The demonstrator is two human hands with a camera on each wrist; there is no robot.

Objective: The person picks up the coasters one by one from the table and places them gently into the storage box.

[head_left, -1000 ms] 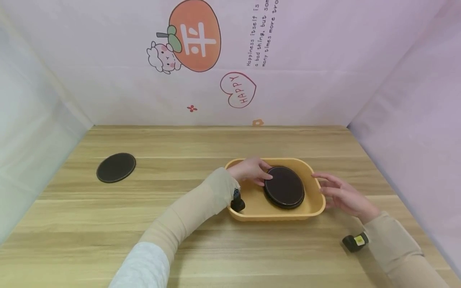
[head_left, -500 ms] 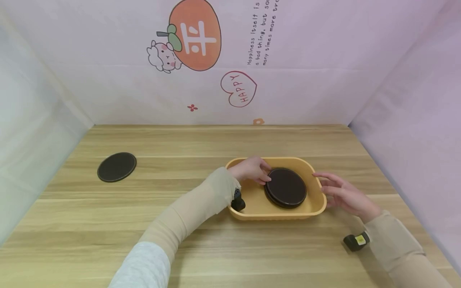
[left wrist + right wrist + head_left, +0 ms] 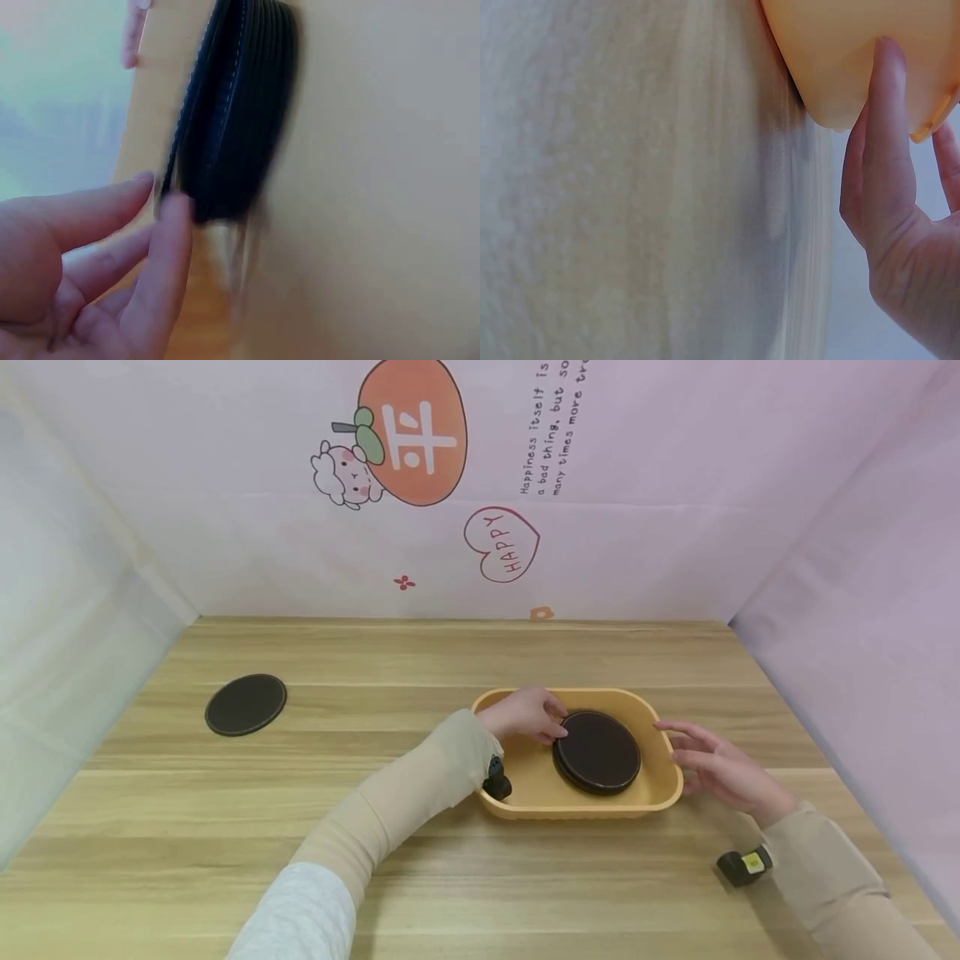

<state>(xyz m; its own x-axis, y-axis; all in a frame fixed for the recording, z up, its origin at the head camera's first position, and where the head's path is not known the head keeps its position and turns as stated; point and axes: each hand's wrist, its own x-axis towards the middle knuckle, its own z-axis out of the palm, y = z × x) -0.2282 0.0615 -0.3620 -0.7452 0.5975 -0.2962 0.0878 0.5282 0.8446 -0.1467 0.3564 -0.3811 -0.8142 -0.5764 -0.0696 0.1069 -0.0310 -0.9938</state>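
Observation:
A yellow plastic basket (image 3: 517, 811) holds a stack of round dark-brown coasters (image 3: 597, 752) with stitched edges. My left hand (image 3: 525, 714) reaches over its left side and pinches the near-left edge of the top coaster. In the left wrist view the top coaster (image 3: 182, 120) tilts apart from the pile, its edge between thumb and fingers. My right hand (image 3: 723, 772) touches the basket's right end. Its fingers look fairly straight in the right wrist view, a fingertip (image 3: 889, 56) against the outer wall.
Another dark round coaster (image 3: 246, 704) lies alone on the wooden table (image 3: 225, 827), far left. White cloth walls (image 3: 637, 560) with printed pictures enclose the table's back and sides. A black wrist camera (image 3: 741, 866) hangs below the right wrist.
The head view has shifted slightly. Both hands stay nearly in place, and the top coaster has moved slightly to the right over the stack.

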